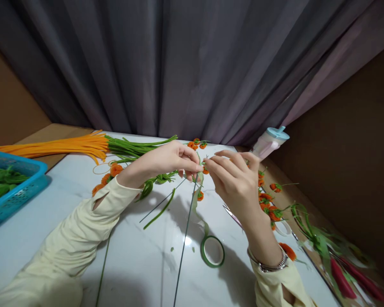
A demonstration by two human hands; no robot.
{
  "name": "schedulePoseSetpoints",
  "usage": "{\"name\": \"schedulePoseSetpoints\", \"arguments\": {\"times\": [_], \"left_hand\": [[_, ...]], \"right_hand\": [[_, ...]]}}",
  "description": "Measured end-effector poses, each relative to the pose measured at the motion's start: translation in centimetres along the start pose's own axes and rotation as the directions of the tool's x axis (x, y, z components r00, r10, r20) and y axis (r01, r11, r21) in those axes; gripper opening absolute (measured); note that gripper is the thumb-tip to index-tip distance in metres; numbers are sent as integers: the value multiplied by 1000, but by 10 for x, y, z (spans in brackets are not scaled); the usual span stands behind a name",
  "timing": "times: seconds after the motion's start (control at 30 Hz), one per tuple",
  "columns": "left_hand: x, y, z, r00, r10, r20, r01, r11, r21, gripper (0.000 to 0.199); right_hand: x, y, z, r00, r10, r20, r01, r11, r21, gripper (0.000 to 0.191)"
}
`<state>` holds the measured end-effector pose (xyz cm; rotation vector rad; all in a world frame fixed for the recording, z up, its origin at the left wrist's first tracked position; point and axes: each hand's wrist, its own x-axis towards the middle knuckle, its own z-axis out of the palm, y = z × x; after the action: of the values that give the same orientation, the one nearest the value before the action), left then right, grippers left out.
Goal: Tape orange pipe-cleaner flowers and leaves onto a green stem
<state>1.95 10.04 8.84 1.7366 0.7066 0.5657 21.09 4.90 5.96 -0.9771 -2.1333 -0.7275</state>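
Note:
My left hand (181,160) pinches the upper end of a long, thin dark green wire stem (187,230) between thumb and fingertips. Pale green floral tape (196,204) trails from beside those fingertips down to its green-edged roll (213,251) on the table. Just right of the stem's top is my right hand (237,179), its fingers bent and the index tip closed inward; whatever it pinches is too small to make out. A small orange pipe-cleaner flower (205,170) shows between the hands. Another orange flower (200,195) is behind the tape.
Orange pipe cleaners (60,146) and green ones (134,147) lie at the back left, near a blue basket (38,179) of green leaves. Scissors (233,216), several orange flowers (270,209) and red-handled pliers (342,277) are on the right. A blue-lidded cup (270,143) stands behind.

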Motion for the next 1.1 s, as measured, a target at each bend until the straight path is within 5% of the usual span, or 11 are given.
{"name": "schedulePoseSetpoints", "arguments": {"times": [0.1,0.2,0.3,0.4,0.47,0.57,0.8,0.97,1.1], "left_hand": [[-2,0,-5,1000,15,-13,-15,1000,13,14],[-4,1,-10,1000,-8,-9,8,998,57,14],[-4,1,-13,1000,-6,4,6,995,98,18],[-5,1,-13,1000,12,5,-13,994,105,20],[-5,1,-14,1000,19,-13,-17,992,125,21],[-6,-1,-14,999,40,-19,-36,986,162,25],[-4,-3,-11,999,30,-27,-25,985,171,29],[-3,-3,-4,989,98,-106,-89,992,90,28],[-4,-1,0,980,121,-157,-119,993,19,24]], "right_hand": [[1,1,-2,971,233,49,-238,948,210,31],[3,3,-8,810,452,374,-585,668,460,37],[5,7,-11,642,288,711,-766,279,579,32],[3,8,-6,622,46,782,-783,8,622,29],[1,6,0,637,13,771,-767,-86,636,27],[-1,-2,11,637,118,762,-742,-175,647,28],[2,-15,21,541,278,794,-756,-252,604,30],[5,-15,17,559,270,784,-759,-214,615,32],[3,-13,18,600,215,770,-710,-301,637,40]]}}
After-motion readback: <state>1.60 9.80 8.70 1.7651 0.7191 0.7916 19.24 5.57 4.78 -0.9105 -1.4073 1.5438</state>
